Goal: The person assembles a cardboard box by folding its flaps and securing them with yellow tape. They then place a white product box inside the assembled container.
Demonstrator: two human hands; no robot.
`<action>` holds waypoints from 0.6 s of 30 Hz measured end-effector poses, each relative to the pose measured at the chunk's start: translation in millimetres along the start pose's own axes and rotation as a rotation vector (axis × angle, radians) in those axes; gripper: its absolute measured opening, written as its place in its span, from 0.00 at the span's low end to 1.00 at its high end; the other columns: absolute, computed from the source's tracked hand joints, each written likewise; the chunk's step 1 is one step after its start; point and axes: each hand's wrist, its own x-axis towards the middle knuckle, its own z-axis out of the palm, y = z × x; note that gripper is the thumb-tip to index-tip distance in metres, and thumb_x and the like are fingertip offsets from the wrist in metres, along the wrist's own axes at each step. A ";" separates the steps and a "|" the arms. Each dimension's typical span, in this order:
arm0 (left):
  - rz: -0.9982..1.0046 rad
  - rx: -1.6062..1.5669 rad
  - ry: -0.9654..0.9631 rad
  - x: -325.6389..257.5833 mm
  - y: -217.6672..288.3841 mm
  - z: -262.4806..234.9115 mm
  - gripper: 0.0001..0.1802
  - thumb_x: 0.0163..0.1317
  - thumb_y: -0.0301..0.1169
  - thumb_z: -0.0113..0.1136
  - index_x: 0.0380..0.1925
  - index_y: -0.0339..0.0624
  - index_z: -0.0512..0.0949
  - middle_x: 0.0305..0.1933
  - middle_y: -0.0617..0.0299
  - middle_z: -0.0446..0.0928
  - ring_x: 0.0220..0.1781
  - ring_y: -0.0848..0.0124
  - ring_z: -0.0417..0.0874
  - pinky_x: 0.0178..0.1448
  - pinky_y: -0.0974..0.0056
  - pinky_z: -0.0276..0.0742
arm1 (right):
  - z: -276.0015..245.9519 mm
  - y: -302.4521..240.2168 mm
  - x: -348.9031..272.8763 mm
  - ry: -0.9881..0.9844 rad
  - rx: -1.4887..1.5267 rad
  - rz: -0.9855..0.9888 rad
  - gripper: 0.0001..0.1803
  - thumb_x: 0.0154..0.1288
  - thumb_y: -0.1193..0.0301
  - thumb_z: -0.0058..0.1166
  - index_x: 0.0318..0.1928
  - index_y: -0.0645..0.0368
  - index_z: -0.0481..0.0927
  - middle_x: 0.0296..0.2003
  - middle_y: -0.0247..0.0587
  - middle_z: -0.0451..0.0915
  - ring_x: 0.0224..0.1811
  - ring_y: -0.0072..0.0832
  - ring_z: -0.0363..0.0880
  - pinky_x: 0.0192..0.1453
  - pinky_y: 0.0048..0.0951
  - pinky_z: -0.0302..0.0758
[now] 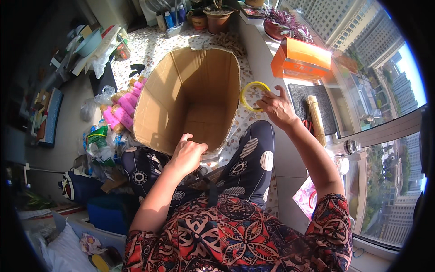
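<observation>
A large open cardboard box (158, 97) stands in front of my knees, its flapless mouth facing me and its inside bare. My left hand (188, 153) is closed over the near rim of the box, thumb and fingers bent at the edge. To the right of the box, my right hand (277, 108) grips a thin yellow roll of tape (244, 99) by its right side. The roll hangs in the air with its hole toward me, close to the box's right edge but apart from it.
Pink-wrapped bundles (121, 117) and plastic bags (100, 144) lie left of the box. On the right ledge are an orange carton (301, 60), a dark mat (299, 93) and a bundle of pale sticks (316, 119). Potted plants (219, 20) stand at the far end.
</observation>
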 end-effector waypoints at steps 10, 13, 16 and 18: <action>-0.023 0.005 -0.001 -10.5 4.1 -0.9 0.05 0.51 0.17 0.59 0.24 0.38 0.79 0.21 0.50 0.80 0.32 0.53 0.86 0.70 0.46 0.65 | 25.8 2.4 50.3 -0.144 0.171 0.190 0.09 0.59 0.64 0.64 0.34 0.55 0.82 0.26 0.40 0.83 0.56 0.35 0.78 0.70 0.54 0.55; -0.018 0.009 0.013 -10.6 3.4 1.8 0.03 0.52 0.18 0.61 0.25 0.38 0.78 0.23 0.51 0.80 0.35 0.53 0.85 0.69 0.44 0.65 | 33.2 -15.4 69.9 -0.194 0.137 0.309 0.12 0.61 0.64 0.64 0.39 0.57 0.80 0.25 0.42 0.84 0.49 0.39 0.82 0.68 0.53 0.57; -0.023 0.051 0.049 -13.1 5.9 6.2 0.03 0.54 0.19 0.59 0.27 0.38 0.78 0.24 0.52 0.80 0.37 0.53 0.84 0.68 0.42 0.65 | 39.6 -31.2 85.4 -0.280 0.196 0.469 0.21 0.61 0.68 0.62 0.51 0.63 0.70 0.25 0.47 0.85 0.34 0.47 0.87 0.67 0.55 0.60; -0.015 0.045 0.097 -14.9 7.5 8.0 0.03 0.54 0.18 0.58 0.27 0.38 0.78 0.24 0.53 0.80 0.38 0.54 0.84 0.68 0.42 0.64 | 43.0 -41.7 91.2 -0.253 0.212 0.480 0.29 0.61 0.73 0.56 0.61 0.69 0.64 0.24 0.48 0.85 0.33 0.48 0.88 0.69 0.56 0.62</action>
